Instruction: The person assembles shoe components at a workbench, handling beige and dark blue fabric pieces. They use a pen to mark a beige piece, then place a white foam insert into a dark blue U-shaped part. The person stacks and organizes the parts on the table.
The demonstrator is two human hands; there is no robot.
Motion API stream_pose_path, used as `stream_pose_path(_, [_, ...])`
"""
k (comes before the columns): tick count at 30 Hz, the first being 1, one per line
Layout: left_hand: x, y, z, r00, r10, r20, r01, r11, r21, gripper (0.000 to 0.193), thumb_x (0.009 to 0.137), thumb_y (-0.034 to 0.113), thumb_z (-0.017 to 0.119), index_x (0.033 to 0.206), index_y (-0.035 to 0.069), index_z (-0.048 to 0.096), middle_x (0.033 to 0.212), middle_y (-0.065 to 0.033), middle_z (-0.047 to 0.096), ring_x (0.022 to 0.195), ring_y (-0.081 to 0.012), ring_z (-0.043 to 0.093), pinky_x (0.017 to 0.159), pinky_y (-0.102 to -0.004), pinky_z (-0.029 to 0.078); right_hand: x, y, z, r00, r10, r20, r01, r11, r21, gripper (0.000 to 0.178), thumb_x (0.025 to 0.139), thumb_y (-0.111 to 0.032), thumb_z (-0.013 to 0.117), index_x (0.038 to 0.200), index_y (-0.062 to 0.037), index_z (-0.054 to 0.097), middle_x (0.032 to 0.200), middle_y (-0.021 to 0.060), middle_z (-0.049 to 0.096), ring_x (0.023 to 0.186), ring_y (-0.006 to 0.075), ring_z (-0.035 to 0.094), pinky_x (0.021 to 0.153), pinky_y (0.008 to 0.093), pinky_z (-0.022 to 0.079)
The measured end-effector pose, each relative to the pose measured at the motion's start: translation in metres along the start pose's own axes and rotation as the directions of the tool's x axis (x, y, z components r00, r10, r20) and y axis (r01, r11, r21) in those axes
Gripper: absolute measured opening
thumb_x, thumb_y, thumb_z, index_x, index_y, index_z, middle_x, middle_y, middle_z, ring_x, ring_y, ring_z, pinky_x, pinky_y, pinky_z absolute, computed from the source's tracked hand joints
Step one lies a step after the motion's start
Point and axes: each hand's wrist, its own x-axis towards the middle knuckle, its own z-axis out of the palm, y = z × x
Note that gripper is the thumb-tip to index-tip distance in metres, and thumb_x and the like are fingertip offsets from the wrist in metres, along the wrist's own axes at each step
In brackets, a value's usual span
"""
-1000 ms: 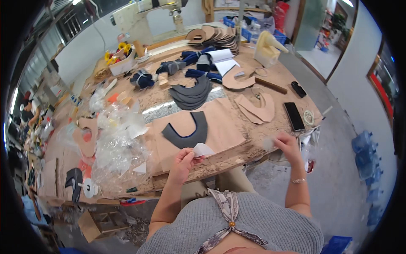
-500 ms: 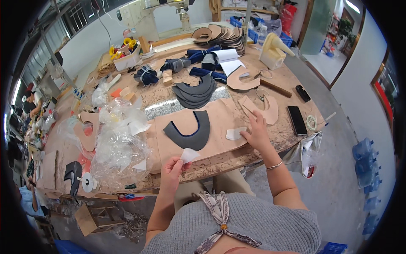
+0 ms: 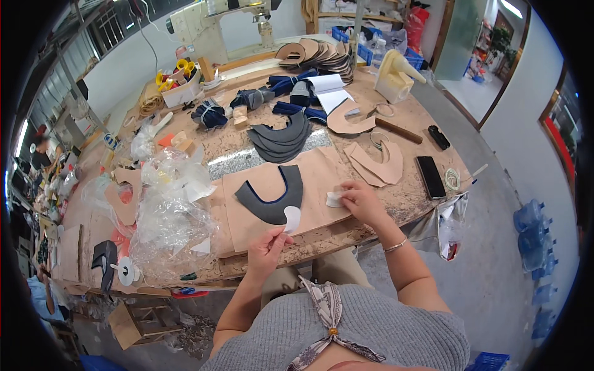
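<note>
My left hand [image 3: 267,252] pinches a small curved white patch [image 3: 293,216] between thumb and fingertips. In view the patch overlaps the lower right edge of a dark grey U-shaped piece [image 3: 258,209] with a blue inner edge; whether they touch I cannot tell. That grey piece lies flat on a tan sheet [image 3: 318,170] at the table's near side. At its right my right hand [image 3: 365,204] has its fingers drawn together on the edge of another small white piece [image 3: 333,200], partly hidden by the fingertips.
Crumpled clear plastic [image 3: 173,210] covers the table's left. Beyond the sheet lies a stack of grey U-shaped pieces [image 3: 281,139]. To the right are tan U-shaped pieces [image 3: 387,164], a hammer [image 3: 399,131] and a black phone [image 3: 430,177]. A yellowish bottle [image 3: 396,80] stands farther back.
My left hand has brought its white patch up and right over the grey piece's edge. My right hand has come down and left from beside the tan pieces, its fingers closing on the other white piece.
</note>
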Motion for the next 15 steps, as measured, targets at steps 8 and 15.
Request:
stream_pose_path(8, [-0.017, 0.005, -0.017, 0.990, 0.038, -0.134, -0.036, 0.999, 0.015, 0.020, 0.094, 0.007, 0.054, 0.110, -0.003, 0.060, 0.082, -0.0066, 0.067, 0.070, -0.0060, 0.060, 0.061, -0.0178, 0.047, 0.034, -0.001, -0.010, 0.962, 0.131, 0.240, -0.094, 0.983, -0.159, 0.016, 0.072, -0.012, 0.068, 0.085, -0.0023, 0.066, 0.089, 0.0155, 0.064, 0.087, 0.0336, 0.060, 0.078, 0.0390, 0.048])
stream_pose_path(15, [-0.031, 0.013, -0.036, 0.984, -0.081, -0.160, 0.101, 0.988, 0.119, 0.020, 0.094, 0.006, 0.053, 0.110, -0.004, 0.060, 0.085, -0.0097, 0.067, 0.078, -0.0134, 0.064, 0.074, -0.0258, 0.052, -0.019, -0.020, -0.088, 0.854, 0.080, 0.514, -0.026, 0.993, -0.111, 0.021, 0.077, -0.022, 0.068, 0.077, -0.0011, 0.064, 0.074, 0.0175, 0.061, 0.068, 0.0325, 0.058, 0.061, 0.0391, 0.045])
